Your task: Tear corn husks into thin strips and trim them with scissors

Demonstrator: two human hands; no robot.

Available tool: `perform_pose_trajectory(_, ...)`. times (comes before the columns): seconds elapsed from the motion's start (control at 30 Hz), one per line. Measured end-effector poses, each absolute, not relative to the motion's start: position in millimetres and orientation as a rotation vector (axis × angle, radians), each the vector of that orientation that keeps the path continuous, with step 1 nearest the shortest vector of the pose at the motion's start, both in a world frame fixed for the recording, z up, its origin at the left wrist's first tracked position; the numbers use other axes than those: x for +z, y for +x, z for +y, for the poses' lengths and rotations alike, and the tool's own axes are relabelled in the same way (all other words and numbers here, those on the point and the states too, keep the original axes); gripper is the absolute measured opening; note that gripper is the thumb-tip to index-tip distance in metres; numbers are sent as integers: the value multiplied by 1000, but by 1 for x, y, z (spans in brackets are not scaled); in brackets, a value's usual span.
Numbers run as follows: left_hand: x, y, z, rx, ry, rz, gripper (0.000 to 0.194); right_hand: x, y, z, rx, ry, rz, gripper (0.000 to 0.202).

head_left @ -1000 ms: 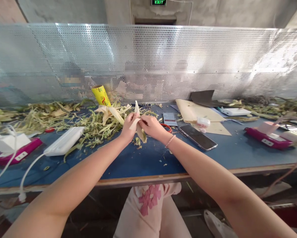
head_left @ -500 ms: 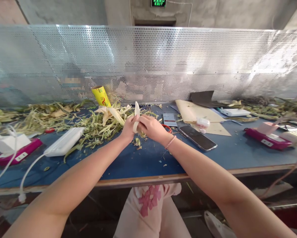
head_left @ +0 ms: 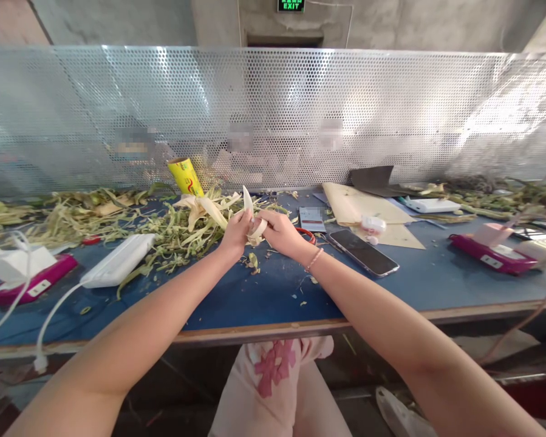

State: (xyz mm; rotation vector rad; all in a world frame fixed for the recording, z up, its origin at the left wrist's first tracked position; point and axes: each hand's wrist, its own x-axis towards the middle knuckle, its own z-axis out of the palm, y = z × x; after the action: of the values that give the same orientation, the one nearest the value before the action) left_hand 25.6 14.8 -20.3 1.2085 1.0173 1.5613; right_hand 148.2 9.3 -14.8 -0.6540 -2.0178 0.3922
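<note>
My left hand (head_left: pixel 236 233) is closed round a pale, pointed piece (head_left: pixel 248 199) whose tip rises above the thumb. It looks like a dried leaf or husk, though its exact kind is unclear. Between the hands a cream strip (head_left: pixel 258 230) curves in a loop. My right hand (head_left: pixel 279 232), with a beaded bracelet at the wrist, pinches the loop's right side; its fingertips are partly hidden. Just left of my hands lies a heap of dry green plant scraps (head_left: pixel 186 230), with broader pale husk-like pieces (head_left: pixel 213 212) on top.
A yellow tube (head_left: pixel 185 176) leans behind the heap. White power bank (head_left: pixel 118 260) and magenta power strip (head_left: pixel 31 279) sit left; a phone (head_left: pixel 364 253), brown paper (head_left: pixel 354 206) and another magenta power strip (head_left: pixel 494 254) are right. A perforated metal screen (head_left: pixel 273 115) stands behind.
My right hand has shifted slightly right, away from the left, and the cream loop now shows between them. The pointed piece has tilted a little to the left.
</note>
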Motion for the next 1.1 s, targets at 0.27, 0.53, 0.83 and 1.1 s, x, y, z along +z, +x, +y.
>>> perform_pose_trajectory(0.27,-19,26,14,1527,1178,1086,32,-14,150,14,455,-781,-1960,17)
perform_pose_trajectory(0.53,-9,10,11,625,1347,1343,57,-25,157,38,365,-1159,-1910,15)
perform_pose_trajectory(0.83,-12,22,2,644,1202,1082,31,-26,158,36,503,-1106,-1945,21)
perform_pose_trajectory(1.1,-9,27,-5,735,1267,1013,31,-23,155,36,1025,-1012,-1657,26)
